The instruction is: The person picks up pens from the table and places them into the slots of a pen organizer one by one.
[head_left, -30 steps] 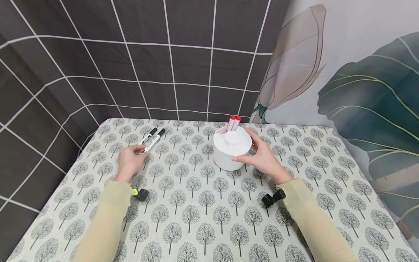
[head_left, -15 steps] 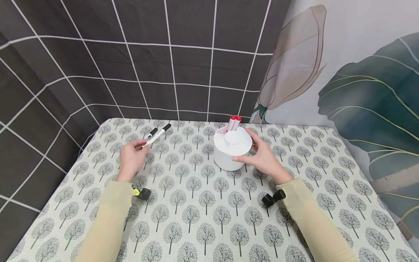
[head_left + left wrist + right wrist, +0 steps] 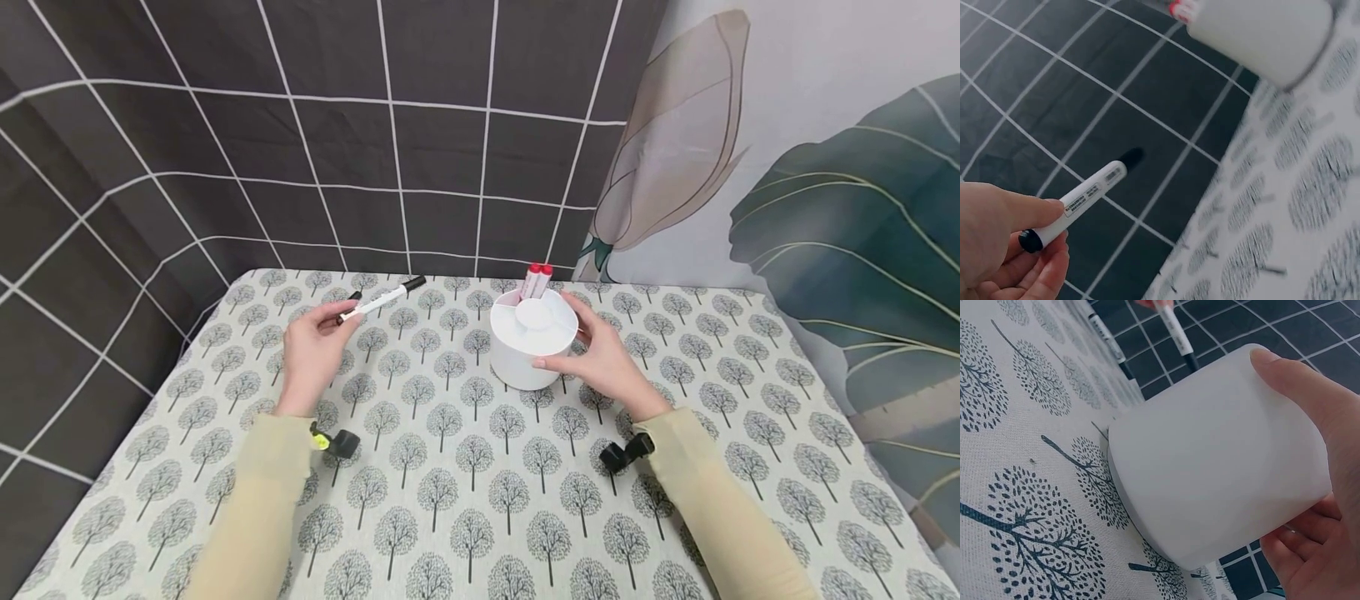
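Observation:
My left hand pinches a white marker with a black cap near its rear end, raised off the table and pointing right. In the left wrist view the marker sits between thumb and fingers, its printed label showing. My right hand grips the side of a white round pen holder, thumb in front and fingers behind; the holder fills the right wrist view. Two red-capped markers stand in its rear-left compartment. A second black-capped marker lies on the cloth, mostly hidden behind my left hand in the head view.
A tablecloth printed with trees covers the table. Behind it hangs a dark curtain with a white grid. A pale curtain with large leaves hangs at the right.
My left hand has lifted one black-capped marker off the cloth and moved slightly right, tilting it flatter towards the holder. The right hand and pen holder have stayed put.

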A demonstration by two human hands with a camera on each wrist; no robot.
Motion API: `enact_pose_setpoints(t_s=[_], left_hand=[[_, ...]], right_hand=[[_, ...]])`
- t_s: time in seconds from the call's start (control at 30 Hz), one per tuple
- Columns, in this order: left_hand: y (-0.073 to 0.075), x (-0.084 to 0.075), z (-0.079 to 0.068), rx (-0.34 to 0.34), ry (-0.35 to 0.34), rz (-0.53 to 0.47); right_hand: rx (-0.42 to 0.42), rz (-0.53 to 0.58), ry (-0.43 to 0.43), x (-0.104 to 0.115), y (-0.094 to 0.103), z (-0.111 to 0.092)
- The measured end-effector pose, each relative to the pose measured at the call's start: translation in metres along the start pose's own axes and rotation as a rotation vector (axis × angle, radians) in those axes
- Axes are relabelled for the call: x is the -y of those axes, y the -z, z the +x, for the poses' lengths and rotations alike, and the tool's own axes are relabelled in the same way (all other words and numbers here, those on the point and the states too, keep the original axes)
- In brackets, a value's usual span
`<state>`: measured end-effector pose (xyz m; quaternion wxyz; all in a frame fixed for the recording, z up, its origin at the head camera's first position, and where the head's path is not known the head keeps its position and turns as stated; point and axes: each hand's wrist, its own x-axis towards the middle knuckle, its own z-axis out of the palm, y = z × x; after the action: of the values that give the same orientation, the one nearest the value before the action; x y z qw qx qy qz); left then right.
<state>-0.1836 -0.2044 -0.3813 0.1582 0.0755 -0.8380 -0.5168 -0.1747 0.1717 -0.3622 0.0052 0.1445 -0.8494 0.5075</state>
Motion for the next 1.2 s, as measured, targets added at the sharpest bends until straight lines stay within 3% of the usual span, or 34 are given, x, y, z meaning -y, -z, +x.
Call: enact_pose_setpoints(t_s=[0.37,0.63,0.83,1.0,1.2], left_hand=[[-0.006,-0.027,0.001,-0.062,-0.044,-0.315],[-0.009,-0.07,-0.006,-0.105,-0.12,-0.513],[-0.021,-0.101,-0.016,-0.057,-0.218,-0.668],[-0.035,-0.115,-0.019,0.001,-0.276,-0.7],[-0.051,-0.13,-0.021,0.047,-0.308,-0.72]], right_hand=[[-0.001,0.03,0.0,0.0,0.001,0.001],[0.001,0.015,0.0,-0.001,0.001,0.001],[-0.001,0.021,0.001,0.0,0.001,0.0],[-0.002,0.034,0.004,-0.002,0.0,0.0],[-0.023,0.033,0.025,-0.033,-0.003,0.01]])
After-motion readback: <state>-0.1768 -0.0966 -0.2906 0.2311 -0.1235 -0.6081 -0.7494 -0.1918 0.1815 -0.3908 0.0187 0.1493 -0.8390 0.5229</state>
